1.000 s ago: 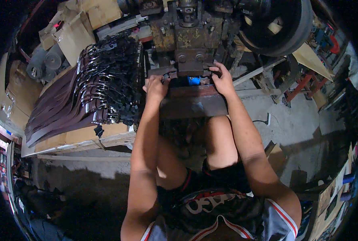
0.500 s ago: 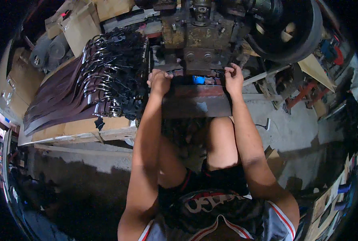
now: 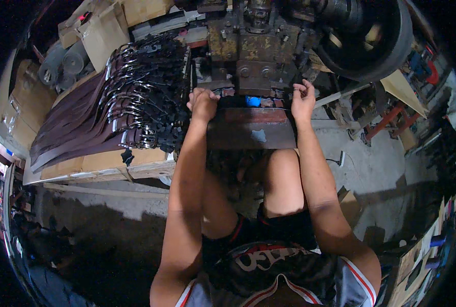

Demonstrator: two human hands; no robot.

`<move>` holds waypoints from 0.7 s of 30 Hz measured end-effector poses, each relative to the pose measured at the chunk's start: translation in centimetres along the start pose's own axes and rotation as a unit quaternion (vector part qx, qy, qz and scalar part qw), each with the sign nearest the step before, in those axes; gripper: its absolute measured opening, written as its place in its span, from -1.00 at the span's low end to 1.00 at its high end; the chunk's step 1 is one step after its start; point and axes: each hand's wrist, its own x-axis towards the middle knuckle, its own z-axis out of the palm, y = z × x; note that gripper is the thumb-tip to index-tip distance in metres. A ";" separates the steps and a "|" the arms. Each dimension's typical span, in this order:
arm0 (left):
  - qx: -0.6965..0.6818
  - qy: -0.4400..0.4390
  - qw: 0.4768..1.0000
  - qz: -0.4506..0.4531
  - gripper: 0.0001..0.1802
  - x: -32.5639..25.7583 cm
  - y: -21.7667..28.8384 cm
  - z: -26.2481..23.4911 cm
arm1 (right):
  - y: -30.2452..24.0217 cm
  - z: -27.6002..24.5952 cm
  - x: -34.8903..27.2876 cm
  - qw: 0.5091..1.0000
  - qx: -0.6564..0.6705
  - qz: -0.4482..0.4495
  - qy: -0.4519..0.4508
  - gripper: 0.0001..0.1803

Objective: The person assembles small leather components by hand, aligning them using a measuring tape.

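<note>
A black strip point(image 3: 232, 102) lies across the front of an old metal press point(image 3: 261, 77). A bright blue piece point(image 3: 253, 101) sits beside it, under the press head. My left hand point(image 3: 204, 106) is closed at the strip's left end, fingers wrapped over it; the gripped part is hidden. To the right of the press, my right hand point(image 3: 303, 101) is raised with fingers loosely curled and apart, and nothing shows in it. Before the strip runs a reddish-brown bar point(image 3: 253, 116), with a dark plate point(image 3: 233, 134) bearing a pale star-like patch nearer me.
At left, many dark brown belts point(image 3: 74, 120) with metal buckles point(image 3: 130, 97) lie on a cardboard-covered table point(image 3: 110, 163). A big flywheel point(image 3: 399, 46) hangs at upper right, near a red metal stand point(image 3: 386, 123). Cardboard boxes point(image 3: 102, 36) stand at the back left.
My right hand has shifted slightly right, away from the strip's end. My left hand keeps its place. The pale patch on the plate is more brightly lit.
</note>
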 end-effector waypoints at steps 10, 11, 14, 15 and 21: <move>0.012 0.018 0.999 0.031 -0.80 0.2 -0.4 0.5 | -0.8 -0.3 0.1 0.998 0.062 0.004 0.026 -0.66; 0.012 0.019 0.999 0.033 -0.80 0.2 -0.4 0.6 | -0.7 -0.3 0.2 0.998 0.062 0.004 0.027 -0.66; 0.014 0.022 0.999 0.022 -0.80 0.1 -0.8 0.8 | -1.3 0.1 -0.7 0.976 0.076 0.022 -0.205 -0.51; 0.020 0.014 1.000 0.017 -0.79 0.1 -1.1 0.7 | -2.7 0.6 -1.4 0.975 0.079 0.021 -0.209 -0.51; 0.001 0.027 0.999 0.037 -0.81 0.1 -0.4 0.9 | -3.3 2.3 -0.2 0.878 0.005 -0.091 -0.469 -0.34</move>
